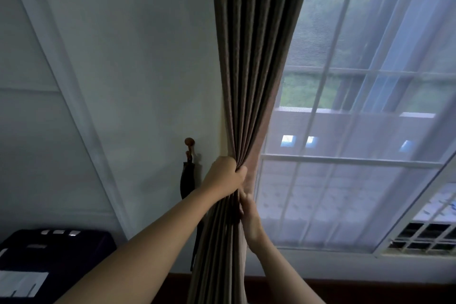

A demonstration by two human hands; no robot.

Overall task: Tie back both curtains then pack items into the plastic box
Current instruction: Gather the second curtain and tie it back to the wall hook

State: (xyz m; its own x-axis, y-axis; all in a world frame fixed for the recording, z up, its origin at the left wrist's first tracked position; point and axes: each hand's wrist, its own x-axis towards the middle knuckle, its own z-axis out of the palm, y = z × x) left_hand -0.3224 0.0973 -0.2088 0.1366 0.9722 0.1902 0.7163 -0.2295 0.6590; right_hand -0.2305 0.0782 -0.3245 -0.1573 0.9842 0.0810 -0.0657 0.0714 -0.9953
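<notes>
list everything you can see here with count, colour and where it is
curtain: one, brown-grey, gathered into a bundle at centre, beside the window
sheer curtain: one, white and see-through, across the window on the right
window: one, white frame bars, right side
wall hook: one, brown, on the wall left of the curtain
tieback: one, dark, hanging from the wall hook
dark case: one, black with white labels, bottom left
vent grille: one, white, bottom right
left hand: one, fingers grip the curtain bundle
right hand: one, holds the curtain just below the left hand
</notes>
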